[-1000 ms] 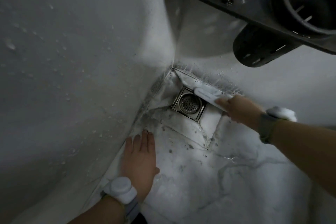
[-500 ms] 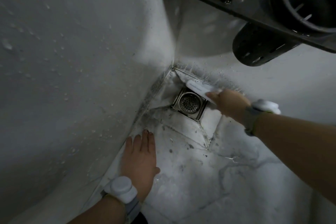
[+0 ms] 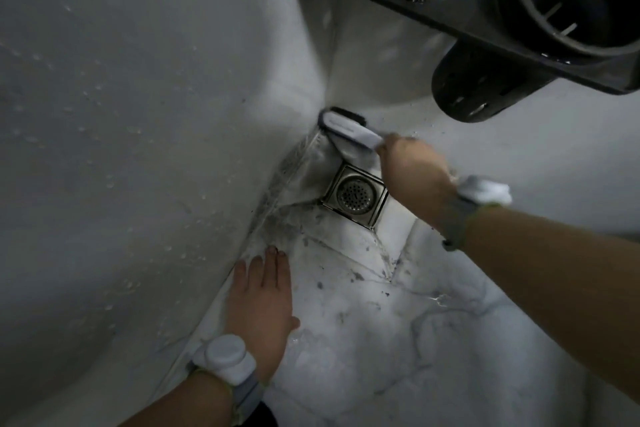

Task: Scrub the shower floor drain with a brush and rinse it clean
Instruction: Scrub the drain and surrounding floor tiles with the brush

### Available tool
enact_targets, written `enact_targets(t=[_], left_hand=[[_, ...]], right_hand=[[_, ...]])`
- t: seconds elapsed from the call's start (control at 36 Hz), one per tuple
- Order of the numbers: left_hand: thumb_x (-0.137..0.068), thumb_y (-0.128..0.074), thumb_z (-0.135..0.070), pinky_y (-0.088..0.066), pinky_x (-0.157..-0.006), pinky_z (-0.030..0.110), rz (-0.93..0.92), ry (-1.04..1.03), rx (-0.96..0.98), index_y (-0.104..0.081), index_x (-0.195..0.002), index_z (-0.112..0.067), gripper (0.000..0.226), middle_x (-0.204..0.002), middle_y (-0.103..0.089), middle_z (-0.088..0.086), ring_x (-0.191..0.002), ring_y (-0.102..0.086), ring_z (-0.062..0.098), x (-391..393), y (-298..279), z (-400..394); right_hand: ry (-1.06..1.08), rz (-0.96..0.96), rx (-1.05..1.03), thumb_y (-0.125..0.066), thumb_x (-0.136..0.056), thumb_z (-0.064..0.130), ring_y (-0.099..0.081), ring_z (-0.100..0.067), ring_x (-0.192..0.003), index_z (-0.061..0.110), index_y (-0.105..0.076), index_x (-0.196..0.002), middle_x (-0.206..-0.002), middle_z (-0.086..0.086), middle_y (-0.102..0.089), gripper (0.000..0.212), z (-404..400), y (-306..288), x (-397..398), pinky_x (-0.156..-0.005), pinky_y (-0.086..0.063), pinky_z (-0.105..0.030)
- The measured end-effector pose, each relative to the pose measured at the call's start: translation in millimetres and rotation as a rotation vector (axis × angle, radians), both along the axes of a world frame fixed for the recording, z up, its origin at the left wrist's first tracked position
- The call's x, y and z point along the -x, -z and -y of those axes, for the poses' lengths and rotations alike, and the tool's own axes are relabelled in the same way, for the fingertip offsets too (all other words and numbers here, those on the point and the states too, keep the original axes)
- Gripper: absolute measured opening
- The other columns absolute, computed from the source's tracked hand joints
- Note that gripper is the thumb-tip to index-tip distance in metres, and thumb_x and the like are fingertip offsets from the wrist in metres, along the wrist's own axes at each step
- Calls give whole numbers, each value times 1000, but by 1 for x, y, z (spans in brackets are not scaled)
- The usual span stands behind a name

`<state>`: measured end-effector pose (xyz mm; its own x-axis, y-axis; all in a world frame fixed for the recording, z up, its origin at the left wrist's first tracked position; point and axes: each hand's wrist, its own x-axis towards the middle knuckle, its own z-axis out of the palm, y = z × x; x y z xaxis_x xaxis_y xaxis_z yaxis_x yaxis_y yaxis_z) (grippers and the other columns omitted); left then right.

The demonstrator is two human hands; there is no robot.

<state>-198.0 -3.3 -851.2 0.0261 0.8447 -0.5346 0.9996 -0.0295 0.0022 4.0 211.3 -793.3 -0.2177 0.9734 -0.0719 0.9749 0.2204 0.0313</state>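
Brush (image 3: 349, 128) now cornerward, bristles mostly hidden

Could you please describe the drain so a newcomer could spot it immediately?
Look where the two white walls meet the marble floor. The drain sits just before that corner, beside the right hand. It is the only shiny square metal frame, with a round perforated strainer.

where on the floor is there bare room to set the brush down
Bare floor lies between the left hand and the right forearm, below the drain. Crowded: the corner above the drain, where the right hand holds the brush, under the rack.
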Motion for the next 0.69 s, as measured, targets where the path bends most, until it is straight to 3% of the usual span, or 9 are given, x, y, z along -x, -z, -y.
enact_targets(t=[0.11, 0.22, 0.33, 0.42, 0.58, 0.69], left_hand=[[-44, -88, -62, -25, -108, 56, -45, 12, 26, -48, -143, 0, 124, -144, -50, 22, -122, -54, 39, -1, -3, 2], [-29, -93, -58, -30, -102, 57, -11, 18, 12, -57, -133, 5, 126, -134, -58, 26, -110, -60, 42, 0, -1, 1], [-25, -95, -53, -31, -100, 58, 25, -8, -9, -59, -130, 7, 126, -130, -59, 28, -107, -62, 43, 1, 0, 0], [-25, -94, -53, -31, -99, 57, 23, -18, 4, -59, -130, 7, 126, -130, -59, 28, -106, -61, 43, 1, 2, 1], [-29, -93, -56, -31, -101, 56, 15, 11, -19, -57, -133, 5, 126, -133, -58, 26, -109, -60, 43, 0, 3, -1], [-43, -88, -60, -28, -104, 58, -31, 37, -42, -47, -141, 3, 124, -142, -50, 25, -118, -55, 42, -3, 3, -2]], right_hand=[[-3, 93, 4, -40, -93, 9, -64, -34, -71, 7, -59, -100, -82, -13, -63, 21, -2, -4, -9, -57, -44, -34], [39, 165, 172, -46, -93, 12, -63, -33, -73, 11, -60, -93, -76, -8, -54, 14, 22, -7, -70, -58, -47, -35], [146, 267, 156, -40, -100, 30, -65, -33, -75, 20, -61, -99, -87, -8, -65, 23, 42, -10, -136, -62, -52, -36], [159, 284, 137, -44, -99, 25, -63, -33, -68, 14, -62, -96, -77, -10, -62, 21, 59, -6, -162, -57, -50, -34], [208, 164, 128, -45, -98, 26, -66, -38, -79, 14, -61, -99, -89, -14, -67, 20, 48, -1, -113, -67, -55, -39], [169, 56, 192, -46, -94, 15, -67, -35, -80, 12, -61, -99, -89, -11, -66, 16, 16, 13, -43, -61, -48, -34]])
